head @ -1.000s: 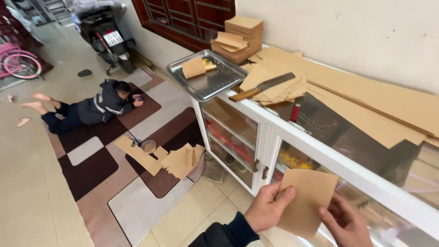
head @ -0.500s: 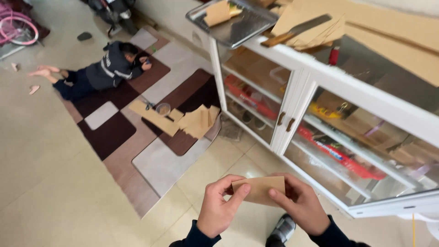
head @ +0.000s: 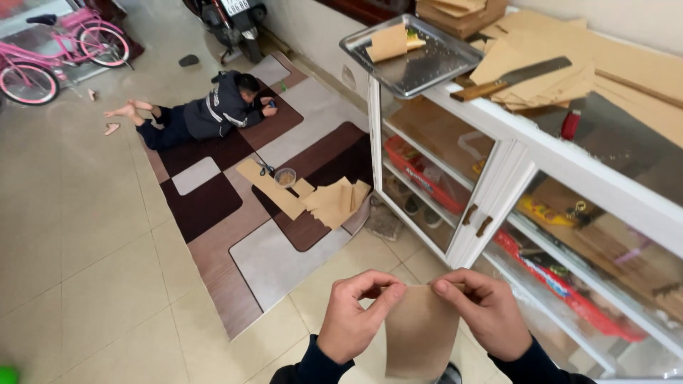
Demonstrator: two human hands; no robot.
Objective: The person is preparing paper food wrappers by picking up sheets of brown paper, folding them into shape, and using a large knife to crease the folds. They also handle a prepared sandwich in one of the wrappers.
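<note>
Turned upright since before, brown paper sheet [head: 421, 334] hangs at 6 o'clock, left hand [head: 353, 318] and right hand [head: 482, 313] fingers grasping its top edge.

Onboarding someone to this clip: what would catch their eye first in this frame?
First, the two hands at bottom centre: the left hand and right hand each pinch the top edge of a brown paper sheet hanging between them. Next, a person lying face down on the patterned rug, upper left. Then the large knife on stacked brown paper atop the white glass cabinet, beside a metal tray.
</note>
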